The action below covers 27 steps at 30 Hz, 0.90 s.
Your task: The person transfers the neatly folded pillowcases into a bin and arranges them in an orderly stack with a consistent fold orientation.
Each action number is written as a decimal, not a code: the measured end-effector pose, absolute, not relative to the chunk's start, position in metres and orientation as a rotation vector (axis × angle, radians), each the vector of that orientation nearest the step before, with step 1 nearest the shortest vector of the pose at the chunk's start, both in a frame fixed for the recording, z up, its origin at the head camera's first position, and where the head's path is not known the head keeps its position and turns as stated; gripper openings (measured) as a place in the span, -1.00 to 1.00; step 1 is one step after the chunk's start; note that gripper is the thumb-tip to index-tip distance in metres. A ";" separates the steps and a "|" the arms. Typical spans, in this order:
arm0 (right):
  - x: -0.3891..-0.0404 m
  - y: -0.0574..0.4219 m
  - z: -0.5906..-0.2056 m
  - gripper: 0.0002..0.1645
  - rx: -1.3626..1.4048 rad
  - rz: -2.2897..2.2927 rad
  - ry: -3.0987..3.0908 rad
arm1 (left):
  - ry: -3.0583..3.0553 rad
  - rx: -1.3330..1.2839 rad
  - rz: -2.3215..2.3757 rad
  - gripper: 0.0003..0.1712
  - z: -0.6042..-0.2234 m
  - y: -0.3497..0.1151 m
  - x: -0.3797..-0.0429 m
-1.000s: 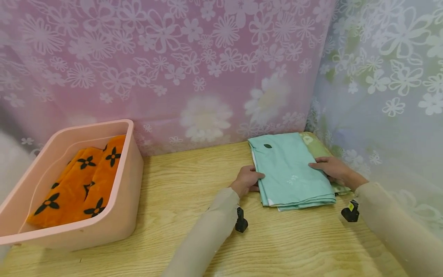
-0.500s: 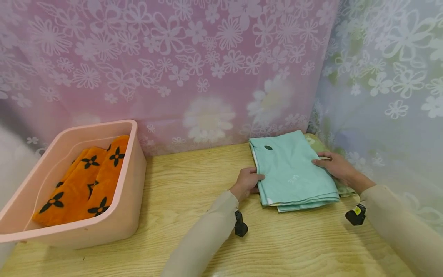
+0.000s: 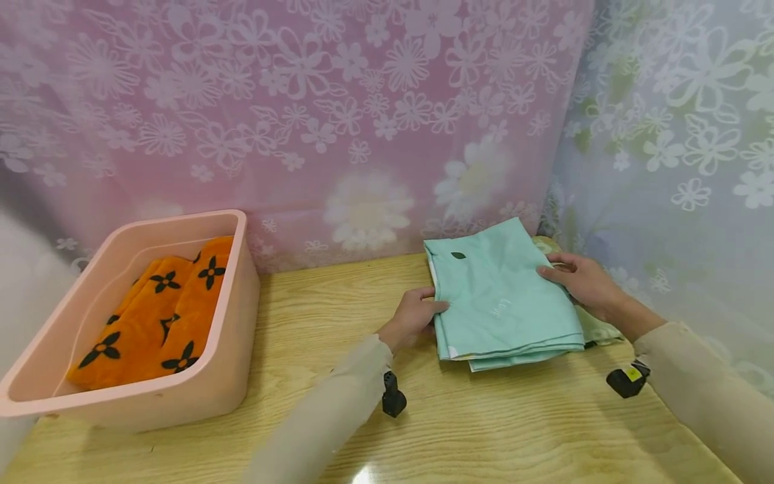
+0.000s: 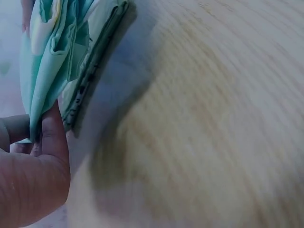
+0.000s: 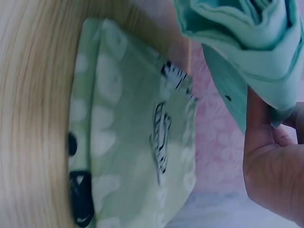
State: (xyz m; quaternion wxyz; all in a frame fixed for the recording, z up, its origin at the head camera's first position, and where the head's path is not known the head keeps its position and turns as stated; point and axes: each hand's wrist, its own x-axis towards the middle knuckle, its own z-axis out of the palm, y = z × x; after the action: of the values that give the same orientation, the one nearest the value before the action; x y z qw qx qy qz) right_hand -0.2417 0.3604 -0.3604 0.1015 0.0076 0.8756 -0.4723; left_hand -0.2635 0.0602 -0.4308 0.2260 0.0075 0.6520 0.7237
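Note:
A folded mint-green cloth point(image 3: 502, 296) with a dark leaf print and small white lettering is held up between both hands. My left hand point(image 3: 412, 314) pinches its left edge, thumb on top and fingers underneath. On the opposite edge, my right hand point(image 3: 583, 282) grips it the same way. In the left wrist view the layers of the mint cloth point(image 4: 50, 71) hang in loose folds above the thumb and fingers. Beneath it lies a folded olive-green patterned cloth point(image 5: 133, 128) with white shapes and black prints, mostly hidden in the head view.
At the left stands a pink plastic bin point(image 3: 238, 323) holding an orange plush cloth point(image 3: 163, 302) with dark flower shapes. Flowered curtains hang behind point(image 3: 363, 134) and to the right point(image 3: 683, 222) of the wooden table point(image 3: 484, 423).
Both hands have raised the mint cloth off the olive-green one and shifted it slightly left. Its far right corner now stands higher. The head view has turned a little left.

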 end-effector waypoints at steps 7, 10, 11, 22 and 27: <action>-0.235 0.341 -0.346 -0.02 0.013 -1.505 2.519 | 1.888 0.102 1.951 -0.50 -0.402 0.034 -0.255; -0.234 0.334 -0.340 -0.03 0.001 -1.537 2.502 | 1.919 0.137 1.924 -0.49 -0.389 0.024 -0.251; -0.233 0.331 -0.338 -0.04 -0.008 -1.553 2.496 | 1.925 0.152 1.918 -0.48 -0.385 0.020 -0.250; -0.227 0.306 -0.315 -0.12 -0.067 -1.650 2.455 | 2.011 0.219 1.836 -0.44 -0.353 -0.010 -0.243; -0.224 0.296 -0.307 -0.18 -0.089 -1.707 2.398 | 2.047 0.238 1.824 -0.45 -0.339 -0.023 -0.242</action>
State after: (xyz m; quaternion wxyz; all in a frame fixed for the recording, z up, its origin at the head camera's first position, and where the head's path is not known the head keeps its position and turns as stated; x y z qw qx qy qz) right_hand -0.2243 0.2963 -0.3067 0.0982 -0.0301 0.8103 -0.5769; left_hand -0.2423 -0.0231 -0.3393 0.1936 0.0849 0.7296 0.6504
